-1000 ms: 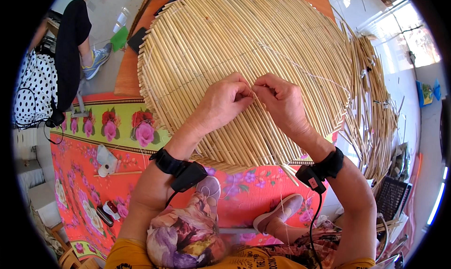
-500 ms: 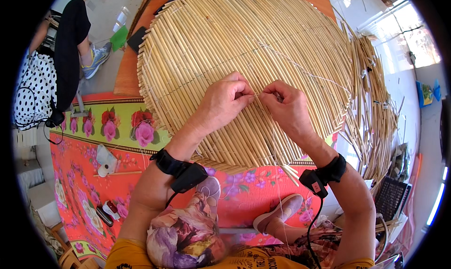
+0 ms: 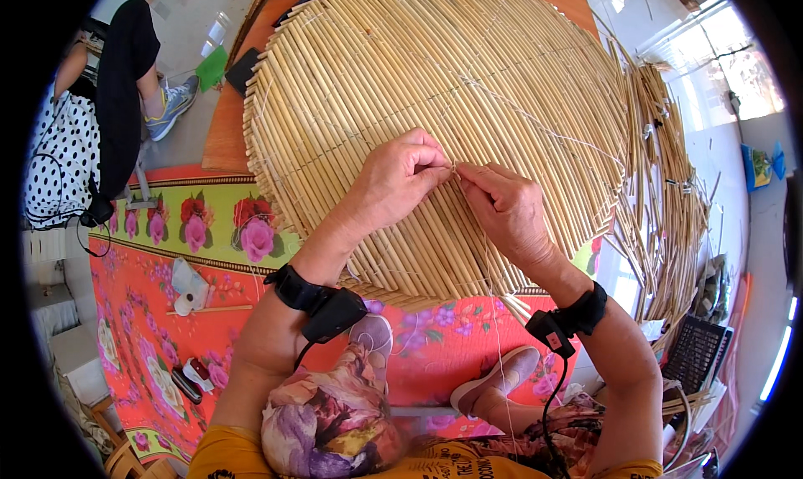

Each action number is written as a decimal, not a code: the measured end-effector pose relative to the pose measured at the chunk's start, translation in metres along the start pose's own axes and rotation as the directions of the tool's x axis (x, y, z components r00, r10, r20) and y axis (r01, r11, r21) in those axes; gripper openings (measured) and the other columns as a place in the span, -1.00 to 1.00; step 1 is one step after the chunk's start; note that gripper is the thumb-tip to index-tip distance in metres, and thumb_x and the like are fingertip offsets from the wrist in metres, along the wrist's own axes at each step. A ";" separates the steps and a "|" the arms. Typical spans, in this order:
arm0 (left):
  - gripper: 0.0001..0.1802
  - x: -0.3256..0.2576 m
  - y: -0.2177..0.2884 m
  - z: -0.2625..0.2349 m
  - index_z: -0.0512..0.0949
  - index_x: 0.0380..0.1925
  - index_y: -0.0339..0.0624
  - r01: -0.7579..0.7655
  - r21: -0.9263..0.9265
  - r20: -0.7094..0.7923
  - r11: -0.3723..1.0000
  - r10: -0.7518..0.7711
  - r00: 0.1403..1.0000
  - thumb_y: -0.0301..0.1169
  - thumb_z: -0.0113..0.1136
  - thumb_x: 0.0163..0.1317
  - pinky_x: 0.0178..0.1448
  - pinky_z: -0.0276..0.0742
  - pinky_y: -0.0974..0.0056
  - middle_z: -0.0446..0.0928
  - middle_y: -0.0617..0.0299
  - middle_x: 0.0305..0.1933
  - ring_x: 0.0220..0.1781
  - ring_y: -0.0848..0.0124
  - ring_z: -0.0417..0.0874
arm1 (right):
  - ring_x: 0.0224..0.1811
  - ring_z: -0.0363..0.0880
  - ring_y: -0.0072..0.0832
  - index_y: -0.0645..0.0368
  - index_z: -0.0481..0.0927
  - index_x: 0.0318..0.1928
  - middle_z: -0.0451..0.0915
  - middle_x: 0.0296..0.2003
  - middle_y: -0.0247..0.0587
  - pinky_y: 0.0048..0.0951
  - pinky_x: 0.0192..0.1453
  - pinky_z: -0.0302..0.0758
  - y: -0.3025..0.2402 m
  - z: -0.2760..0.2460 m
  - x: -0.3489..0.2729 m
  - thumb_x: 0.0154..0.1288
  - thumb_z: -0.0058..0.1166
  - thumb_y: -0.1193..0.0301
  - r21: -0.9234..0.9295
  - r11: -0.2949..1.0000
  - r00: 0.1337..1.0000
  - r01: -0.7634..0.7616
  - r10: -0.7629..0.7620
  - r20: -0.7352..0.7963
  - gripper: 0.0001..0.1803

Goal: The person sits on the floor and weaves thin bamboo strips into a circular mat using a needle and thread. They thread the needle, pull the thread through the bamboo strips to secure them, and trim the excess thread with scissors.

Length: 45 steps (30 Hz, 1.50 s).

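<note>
Hands meet at the middle of a big round reed mat (image 3: 435, 86) that lies across a flowered cloth (image 3: 209, 228) on the floor. Left hand (image 3: 401, 178) rests knuckles-up on the reeds, its fingers (image 3: 439, 163) pinched together on a thin pale string (image 3: 493, 295) right where the two hands come together. Right hand (image 3: 506, 207) lies just beside it, thumb and forefinger closed on the same string at the same spot, so the fingertips of both hands are touching or very nearly so. From that pinch the string runs down over the mat's near edge toward the person's lap. More fine string lines cross the mat above the hands, binding the reeds in rows.

Each wrist wears a black band with a small black box, and a cable hangs from the right one. Loose reeds (image 3: 669, 203) are heaped along the mat's right rim. On the cloth to the left lies a small white roll (image 3: 191, 286). At the far left another person (image 3: 92, 119) sits in a dotted top and dark trousers, well apart from the work.
</note>
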<state>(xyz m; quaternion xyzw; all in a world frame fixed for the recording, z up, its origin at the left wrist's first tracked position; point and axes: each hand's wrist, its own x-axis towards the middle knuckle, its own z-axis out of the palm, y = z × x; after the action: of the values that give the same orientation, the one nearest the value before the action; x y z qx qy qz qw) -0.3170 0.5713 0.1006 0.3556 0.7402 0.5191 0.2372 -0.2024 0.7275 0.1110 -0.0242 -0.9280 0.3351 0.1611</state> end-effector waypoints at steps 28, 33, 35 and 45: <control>-0.91 0.000 -0.004 -0.006 0.58 -0.32 -0.43 -0.017 -0.079 0.074 0.997 0.023 0.997 -0.63 0.12 0.21 -0.38 0.48 0.46 0.48 0.27 -0.21 -0.44 0.59 0.53 | -0.64 0.47 -0.36 0.04 0.69 -0.04 0.46 -0.58 -0.24 -0.34 -0.56 0.41 -0.001 0.000 -0.009 0.16 0.12 0.53 0.117 0.992 0.998 -0.052 0.049 0.027 -0.67; -0.87 -0.001 -0.005 -0.005 0.60 -0.30 -0.39 -0.071 -0.015 0.053 0.997 0.072 0.996 -0.64 0.16 0.14 -0.35 0.48 0.45 0.49 0.29 -0.21 -0.40 0.57 0.53 | -0.59 0.52 -0.34 0.04 0.69 -0.06 0.50 -0.57 -0.23 -0.34 -0.51 0.45 -0.002 0.000 -0.007 0.17 0.12 0.53 0.140 0.989 0.998 -0.054 0.052 0.018 -0.69; -0.86 -0.001 -0.003 -0.004 0.61 -0.30 -0.36 -0.116 0.053 0.033 0.992 0.114 0.993 -0.63 0.20 0.11 -0.34 0.47 0.44 0.50 0.30 -0.23 -0.39 0.56 0.53 | -0.58 0.53 -0.33 0.05 0.69 -0.07 0.51 -0.56 -0.23 -0.34 -0.49 0.46 -0.003 -0.002 -0.006 0.17 0.12 0.53 0.130 0.990 0.998 -0.060 0.057 0.030 -0.70; -0.88 -0.002 -0.002 0.000 0.65 -0.34 -0.31 -0.097 0.112 -0.014 0.989 0.099 0.995 -0.58 0.24 0.09 -0.33 0.45 0.43 0.52 0.29 -0.28 -0.38 0.53 0.54 | -0.54 0.55 -0.37 0.14 0.68 -0.10 0.56 -0.51 -0.19 -0.40 -0.47 0.46 -0.006 -0.004 -0.009 0.19 0.13 0.53 0.117 0.990 0.995 -0.079 0.071 0.069 -0.75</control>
<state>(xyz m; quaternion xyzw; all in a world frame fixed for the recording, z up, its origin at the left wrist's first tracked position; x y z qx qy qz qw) -0.3163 0.5698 0.0987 0.3991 0.7518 0.4914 0.1843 -0.1928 0.7237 0.1150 -0.0386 -0.9094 0.3966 0.1196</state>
